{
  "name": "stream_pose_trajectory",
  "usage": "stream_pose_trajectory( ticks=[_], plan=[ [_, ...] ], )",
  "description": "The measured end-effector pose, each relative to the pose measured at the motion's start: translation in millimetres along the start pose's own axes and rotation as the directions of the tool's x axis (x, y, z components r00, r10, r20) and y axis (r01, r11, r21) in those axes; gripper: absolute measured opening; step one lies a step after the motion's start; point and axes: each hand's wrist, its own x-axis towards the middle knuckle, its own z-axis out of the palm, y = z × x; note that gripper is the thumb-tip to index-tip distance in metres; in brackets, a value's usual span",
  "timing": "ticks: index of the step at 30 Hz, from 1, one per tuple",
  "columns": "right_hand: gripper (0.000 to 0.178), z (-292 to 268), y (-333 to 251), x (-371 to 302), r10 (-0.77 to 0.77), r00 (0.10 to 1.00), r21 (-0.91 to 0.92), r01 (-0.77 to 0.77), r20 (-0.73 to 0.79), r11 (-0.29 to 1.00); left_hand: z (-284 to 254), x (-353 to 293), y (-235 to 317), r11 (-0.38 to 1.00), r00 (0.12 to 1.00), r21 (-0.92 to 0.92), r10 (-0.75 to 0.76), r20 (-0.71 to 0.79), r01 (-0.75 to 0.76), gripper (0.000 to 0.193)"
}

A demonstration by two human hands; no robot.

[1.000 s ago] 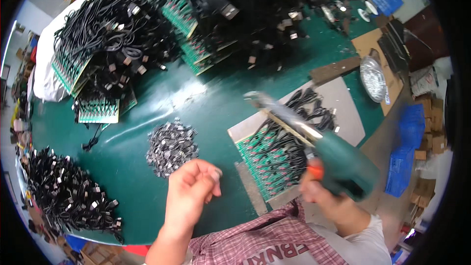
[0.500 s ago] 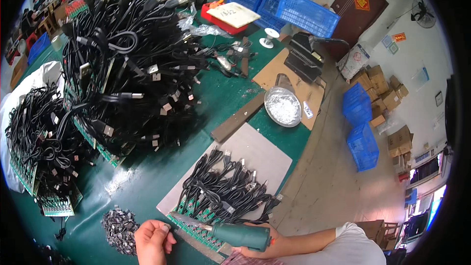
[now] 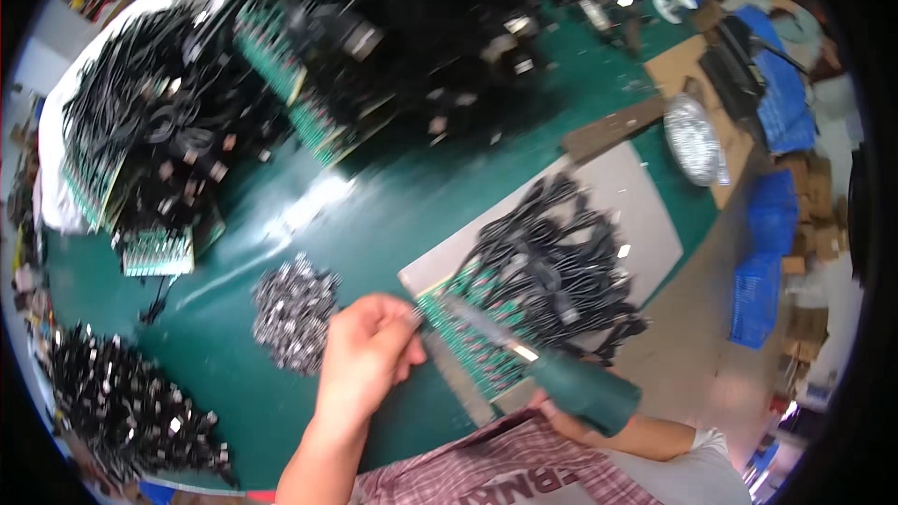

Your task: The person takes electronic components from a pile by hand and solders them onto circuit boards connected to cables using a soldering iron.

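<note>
My right hand (image 3: pixel 559 419) is wrapped round the thick green handle of a soldering iron (image 3: pixel 589 395), largely hidden beneath it. The iron's metal tip reaches over the left end of a green circuit board panel (image 3: pixel 482 337), though blur hides whether it touches. Black USB cables (image 3: pixel 552 262) fan out from this panel across a pale board (image 3: pixel 645 192). Close to the panel's left edge, my left hand (image 3: pixel 369 341) is closed in a pinch; a tiny bit of something shows at its fingertips, too small to name. Beside that hand lies a heap of small metal parts (image 3: pixel 295 313).
Large stacks of cabled circuit boards (image 3: pixel 309 122) cover the far left of the green table (image 3: pixel 234 402). More black connectors (image 3: pixel 122 402) lie near left. A dark bar (image 3: pixel 613 129), a foil-like round dish (image 3: pixel 692 140) and a white spool (image 3: pixel 675 3) stand far right. Blue crates (image 3: pixel 756 299) sit on the floor.
The view has swung left and downward, so the scene sits further right and higher. Both hands stay beside the panel, the iron still in my right hand. More connectors show at near left.
</note>
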Motion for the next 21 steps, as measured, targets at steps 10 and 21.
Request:
stream_pose_trajectory(
  ticks=[10, 21],
  plan=[
    [0.037, 11.1, 16.5, 14.6, -0.547, 0.832, -0.587, 0.397, -0.094, 0.706, -7.3, 3.3, -2.5, 0.997, 0.997, 0.046, -0.053, -0.049, 0.055, 0.015],
    [0.006, 12.0, -8.0, 12.9, -0.437, 0.896, -0.555, 0.326, -0.077, 0.766, -6.0, 7.1, -3.9, 0.991, 0.997, 0.129, -0.034, -0.070, 0.042, 0.015]
  ],
)
